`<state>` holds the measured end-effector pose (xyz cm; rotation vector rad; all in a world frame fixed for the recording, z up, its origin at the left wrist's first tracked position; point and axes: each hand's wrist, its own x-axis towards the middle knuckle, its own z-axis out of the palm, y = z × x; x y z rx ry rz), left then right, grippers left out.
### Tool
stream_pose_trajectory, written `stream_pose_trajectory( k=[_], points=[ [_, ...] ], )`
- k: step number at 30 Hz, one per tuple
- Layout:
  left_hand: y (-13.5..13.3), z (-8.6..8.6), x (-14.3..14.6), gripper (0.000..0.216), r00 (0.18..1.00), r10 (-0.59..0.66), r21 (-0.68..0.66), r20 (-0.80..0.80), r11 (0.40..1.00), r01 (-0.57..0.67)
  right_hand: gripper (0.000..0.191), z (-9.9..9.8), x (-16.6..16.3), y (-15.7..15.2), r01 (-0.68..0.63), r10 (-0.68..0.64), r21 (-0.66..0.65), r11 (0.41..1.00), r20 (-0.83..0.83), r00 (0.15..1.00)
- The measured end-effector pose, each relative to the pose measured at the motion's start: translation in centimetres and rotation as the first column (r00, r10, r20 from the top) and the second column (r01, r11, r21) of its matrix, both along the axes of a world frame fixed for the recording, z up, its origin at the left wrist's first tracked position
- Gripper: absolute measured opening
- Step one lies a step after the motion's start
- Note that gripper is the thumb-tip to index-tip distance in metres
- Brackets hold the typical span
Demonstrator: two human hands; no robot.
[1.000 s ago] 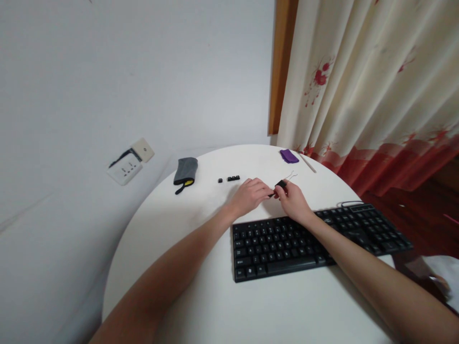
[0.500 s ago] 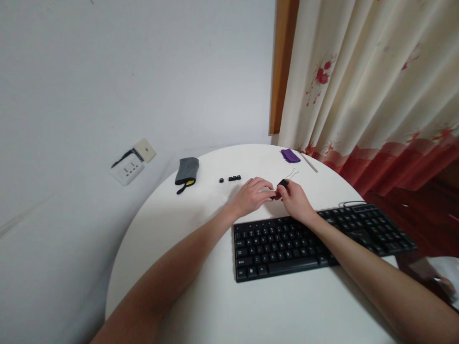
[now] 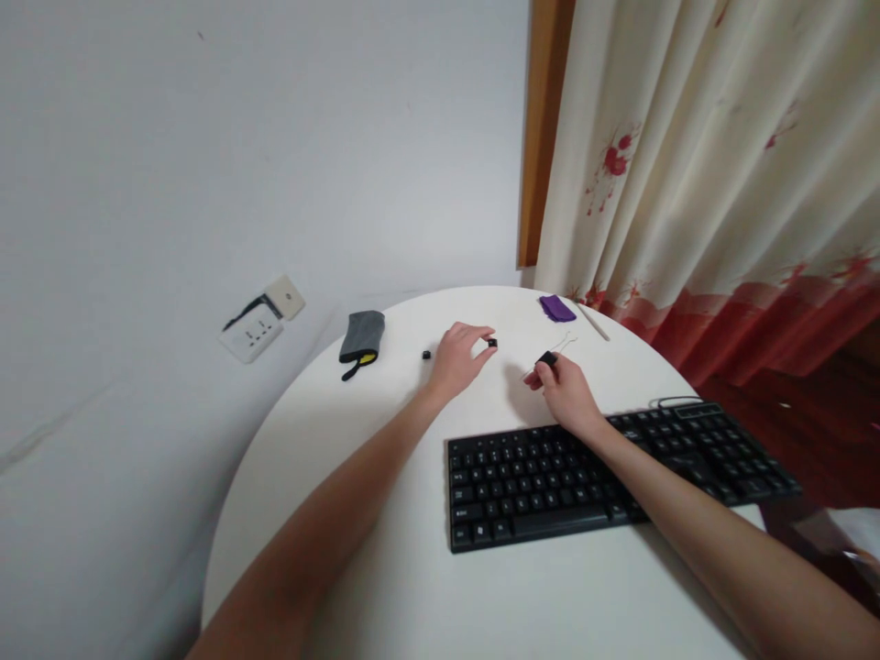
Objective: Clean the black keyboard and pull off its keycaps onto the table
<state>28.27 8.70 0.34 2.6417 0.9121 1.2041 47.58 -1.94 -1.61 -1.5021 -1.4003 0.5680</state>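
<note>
Between the thumb and forefinger of my left hand [image 3: 455,362] is a small black keycap [image 3: 492,343], pinched over the far part of the table. My right hand [image 3: 569,392] grips a wire keycap puller [image 3: 548,358] by its black handle; thin wire loops stick out at both ends. That hand hovers above the back edge of the black keyboard [image 3: 529,481], my forearm crossing its right half. A single loose keycap [image 3: 426,355] lies on the table left of my left hand. The other loose keycaps are hidden behind that hand.
A grey pouch or folded cloth [image 3: 363,335] with a black loop lies at the table's [image 3: 412,605] far left. At the back right are a purple cloth [image 3: 556,308] and a pale stick [image 3: 593,322]. A wall socket [image 3: 253,335] is on the left, a curtain [image 3: 653,202] on the right.
My left hand has moved left, away from the puller, with a keycap in its fingers. My right hand stays nearly in place, still holding the puller.
</note>
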Motion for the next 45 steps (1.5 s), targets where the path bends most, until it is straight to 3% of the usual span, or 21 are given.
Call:
stream_pose_trajectory(
  k=[5, 9, 20, 27, 45],
  points=[
    [2.9, -0.3, -0.2, 0.015, 0.958, 0.198, -0.079, -0.207, 0.973, -0.218, 0.023, 0.1, -0.2, -0.1, -0.022, 0.022, 0.0, 1.0, -0.005, 1.0],
    [3.5, -1.8, -0.6, 0.009, 0.928, 0.228, -0.055, -0.294, 0.965, -0.255, 0.023, 0.0, -0.2, -0.1, -0.027, 0.027, -0.004, 1.0, -0.015, 1.0],
    [3.8, -2.7, -1.8, 0.009, 0.919, 0.262, -0.056, -0.294, 0.955, -0.291, 0.022, -0.1, -0.1, -0.1, -0.05, 0.05, -0.007, 0.999, -0.031, 0.998],
    [3.2, -2.6, -1.6, 0.028, 0.912, 0.304, -0.064, -0.275, 0.941, -0.332, 0.021, 0.1, -0.2, -0.1, -0.052, 0.051, -0.012, 0.999, -0.034, 0.998],
    [3.2, -3.2, -1.0, 0.019, 0.888, 0.411, -0.058, -0.205, 0.901, -0.43, 0.02, 0.3, -0.5, -0.3, -0.063, 0.062, -0.025, 0.998, -0.04, 0.997]
  ],
)
